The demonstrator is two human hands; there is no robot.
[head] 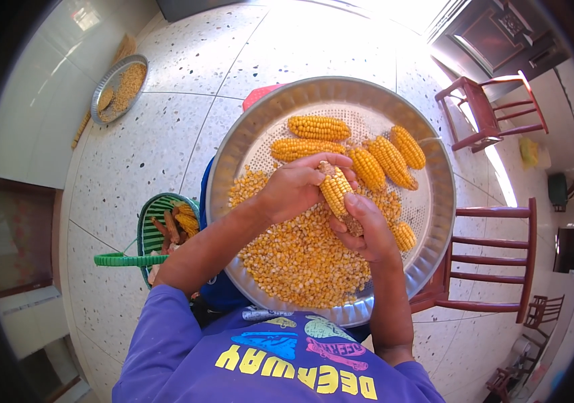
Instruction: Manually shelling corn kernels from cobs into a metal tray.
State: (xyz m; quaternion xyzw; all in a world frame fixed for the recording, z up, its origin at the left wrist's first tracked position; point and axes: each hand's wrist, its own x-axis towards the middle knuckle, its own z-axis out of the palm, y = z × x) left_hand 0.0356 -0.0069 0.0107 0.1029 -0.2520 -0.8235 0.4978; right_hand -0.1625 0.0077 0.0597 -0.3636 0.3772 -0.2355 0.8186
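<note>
Both hands hold one partly shelled corn cob point(336, 192) above a large round metal sieve pan point(239, 123). My left hand point(297, 184) is around its upper end, where the cob is bare. My right hand point(365, 221) grips the lower end, its thumb pressed on the kernels; that end is bare too. Beneath the hands, a heap of loose corn kernels point(307, 267) covers the near part of the pan's perforated bottom. Several whole corn cobs point(319, 128) lie across its far part. A short piece of corn cob point(404, 237) rests by the right wall.
A green woven basket point(142, 221) holding bare cobs and some corn stands at my left. Farther left, a smaller metal tray point(96, 95) with grain lies by the wall near a broom point(124, 48). Wooden chairs point(493, 259) stand on the right. A red stool edge point(262, 94) shows beneath the pan.
</note>
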